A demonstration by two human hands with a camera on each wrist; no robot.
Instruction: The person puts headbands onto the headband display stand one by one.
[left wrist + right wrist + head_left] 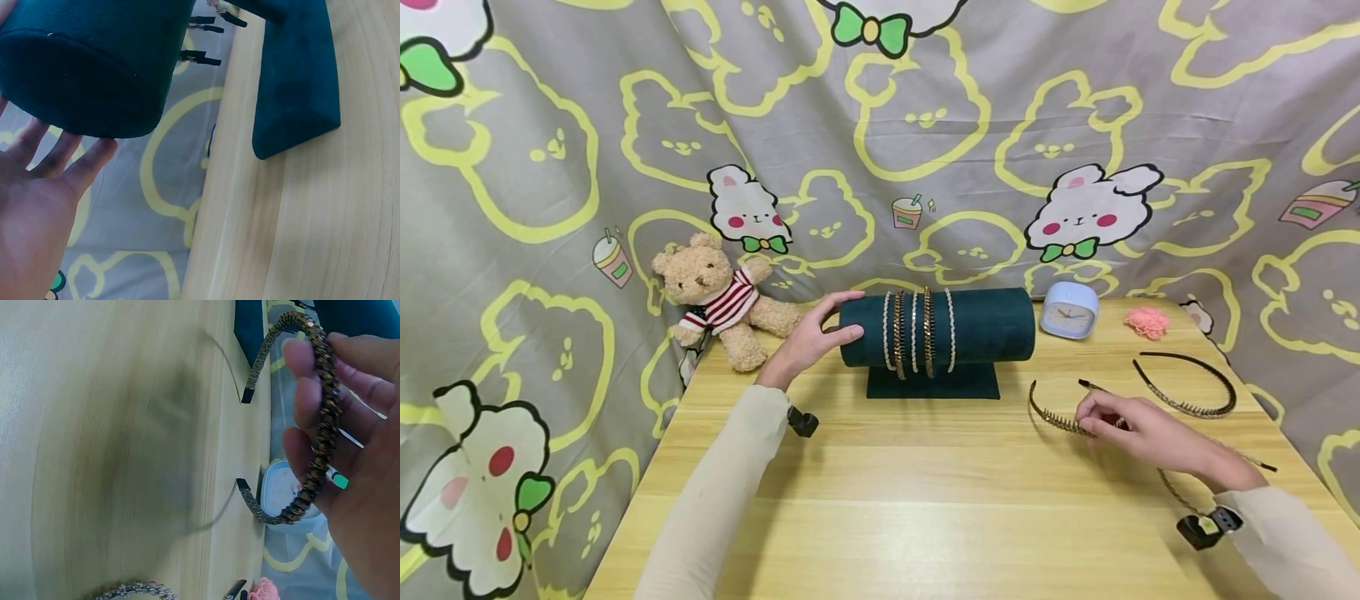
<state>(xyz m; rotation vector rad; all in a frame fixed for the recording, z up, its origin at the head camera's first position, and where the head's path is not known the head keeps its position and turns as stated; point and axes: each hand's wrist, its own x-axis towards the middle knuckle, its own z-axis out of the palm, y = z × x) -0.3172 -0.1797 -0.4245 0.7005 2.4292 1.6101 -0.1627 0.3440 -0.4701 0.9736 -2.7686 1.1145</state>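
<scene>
A dark green headband display stand (pixel 1000 325) has a padded roll on a flat base. Several beaded headbands, white and gold, are on it. My left hand (pixel 816 333) holds the roll's left end, thumb in front and fingers reaching behind. In the left wrist view, the fingertips (pixel 100 150) touch the roll's far side. My right hand (pixel 1127 425) pinches a headband (pixel 325 425) with brown and black beads, thumb on one side and fingers on the other. Its dark-tipped ends point toward the table. Another headband (pixel 1187 408) lies at the right.
A teddy bear (pixel 726 292) in a striped sweater sits at the back left. Right of the stand are a light blue clock (pixel 1070 311) and a pink flower-like hair tie (pixel 1147 322). A patterned curtain (pixel 925 150) hangs behind the wooden table (pixel 887 517).
</scene>
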